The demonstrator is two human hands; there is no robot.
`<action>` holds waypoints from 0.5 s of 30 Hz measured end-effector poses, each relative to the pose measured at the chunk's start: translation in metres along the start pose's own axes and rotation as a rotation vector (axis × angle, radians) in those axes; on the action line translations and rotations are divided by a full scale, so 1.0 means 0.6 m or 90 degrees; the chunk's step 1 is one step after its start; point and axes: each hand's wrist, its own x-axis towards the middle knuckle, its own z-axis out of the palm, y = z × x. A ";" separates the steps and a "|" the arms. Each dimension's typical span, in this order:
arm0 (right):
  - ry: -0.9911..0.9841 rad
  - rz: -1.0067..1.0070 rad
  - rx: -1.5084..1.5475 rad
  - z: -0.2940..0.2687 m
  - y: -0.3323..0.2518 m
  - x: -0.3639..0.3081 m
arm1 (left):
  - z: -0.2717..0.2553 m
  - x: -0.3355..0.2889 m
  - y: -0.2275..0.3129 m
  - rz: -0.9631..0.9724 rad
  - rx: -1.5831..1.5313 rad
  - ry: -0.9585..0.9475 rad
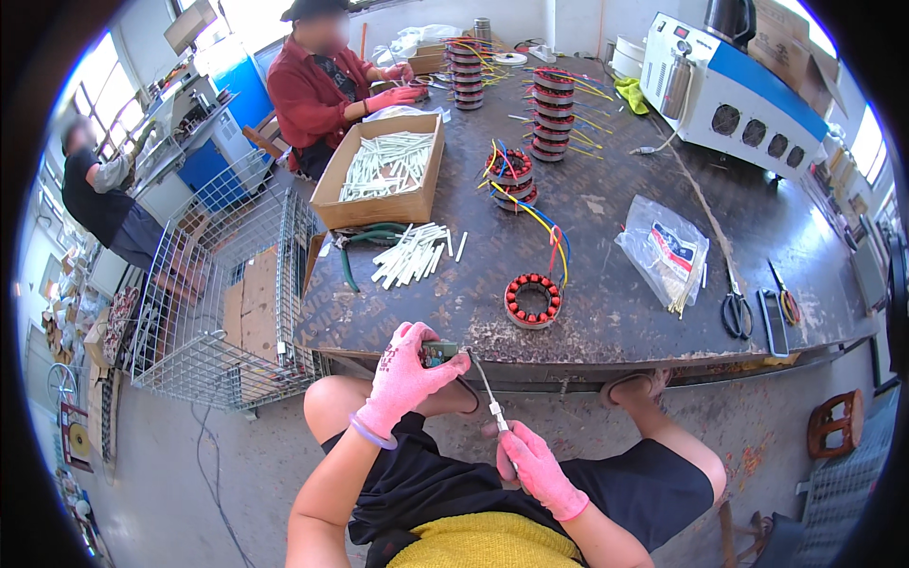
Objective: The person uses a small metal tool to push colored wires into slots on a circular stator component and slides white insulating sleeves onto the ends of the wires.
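My left hand, in a pink glove, is closed around a small dark green block just off the table's front edge. My right hand, gloved in pink too, grips a slim tool with a long thin metal shaft and a pale collar. Its tip reaches up to the block by my left fingertips; whether they touch I cannot tell. Beyond my hands, on the table, lies a single ring-shaped motor stator with red windings. Red, yellow and blue wires run from it toward a short stator stack.
Loose white sticks lie by green-handled pliers and a cardboard box of more sticks. Taller stator stacks stand behind. Right: a plastic bag, scissors, a phone. A co-worker sits far left, beyond a wire cage.
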 end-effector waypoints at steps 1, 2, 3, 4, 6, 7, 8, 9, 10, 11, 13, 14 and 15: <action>-0.002 0.011 0.004 0.000 -0.002 -0.001 | 0.003 0.001 -0.007 0.013 -0.004 0.002; -0.005 0.021 0.008 0.000 -0.004 -0.003 | 0.005 0.002 -0.010 0.027 -0.008 0.003; -0.004 0.021 -0.001 0.003 -0.006 -0.004 | 0.004 0.001 -0.011 0.018 -0.022 -0.001; -0.003 0.020 -0.011 0.007 -0.010 -0.005 | 0.002 -0.001 -0.011 0.008 -0.035 -0.005; -0.002 0.020 -0.025 0.009 -0.010 -0.005 | 0.000 -0.003 -0.010 -0.004 -0.046 -0.018; 0.000 0.020 -0.029 0.009 -0.009 -0.004 | -0.001 -0.003 -0.010 -0.006 -0.044 -0.027; 0.001 0.019 -0.034 0.009 -0.009 -0.004 | -0.002 -0.003 -0.009 -0.009 -0.043 -0.035; 0.002 0.020 -0.034 0.010 -0.010 -0.004 | -0.003 -0.003 -0.008 -0.012 -0.046 -0.036; 0.004 0.021 -0.035 0.011 -0.011 -0.003 | -0.003 -0.004 -0.005 -0.015 -0.050 -0.036; 0.005 0.023 -0.035 0.012 -0.013 -0.003 | -0.004 -0.005 -0.004 -0.019 -0.053 -0.036; -0.002 0.019 -0.032 0.013 -0.016 -0.004 | -0.005 -0.004 -0.006 -0.027 -0.055 -0.040; -0.005 0.017 -0.030 0.014 -0.016 -0.004 | -0.005 -0.003 -0.007 -0.031 -0.055 -0.041; -0.008 0.014 -0.026 0.013 -0.016 -0.004 | -0.004 -0.003 -0.008 -0.029 -0.056 -0.042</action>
